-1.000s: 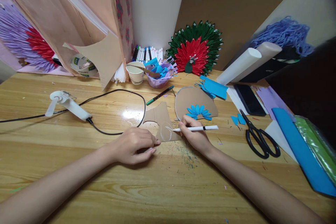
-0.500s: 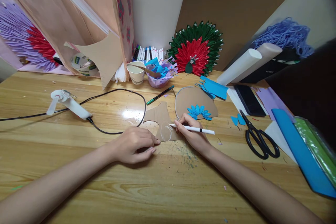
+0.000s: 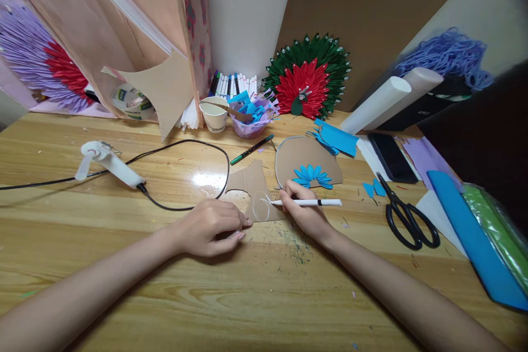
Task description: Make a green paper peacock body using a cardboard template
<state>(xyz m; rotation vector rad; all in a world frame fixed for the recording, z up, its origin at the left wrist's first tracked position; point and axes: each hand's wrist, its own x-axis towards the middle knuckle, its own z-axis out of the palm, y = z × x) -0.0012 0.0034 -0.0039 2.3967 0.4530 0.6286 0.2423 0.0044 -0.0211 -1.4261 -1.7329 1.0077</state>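
Observation:
My right hand (image 3: 303, 209) pinches a white marker (image 3: 325, 202), its tip at a small cut piece of brown cardboard (image 3: 258, 179) on the table. White curved lines like an oval are drawn on that piece. Curled inward, my left hand (image 3: 214, 228) presses the cardboard's lower left corner with its fingertips. Just beyond my right hand lies a rounded cardboard piece (image 3: 305, 154), with a fan of blue paper petals (image 3: 312, 176) at its lower edge. A green and black pen (image 3: 251, 149) rests behind the small piece.
Black scissors (image 3: 406, 217) and a phone (image 3: 391, 158) lie to the right. A white glue gun (image 3: 111, 165) with a looping black cable is at left. Behind stand a paper cup (image 3: 214, 115), a bowl of paper scraps (image 3: 249, 125) and a red-green petal fan (image 3: 307, 77).
My right hand and the marker have shifted slightly to the right, and the marker lies flatter. More of the white outline shows. My left hand stays in place.

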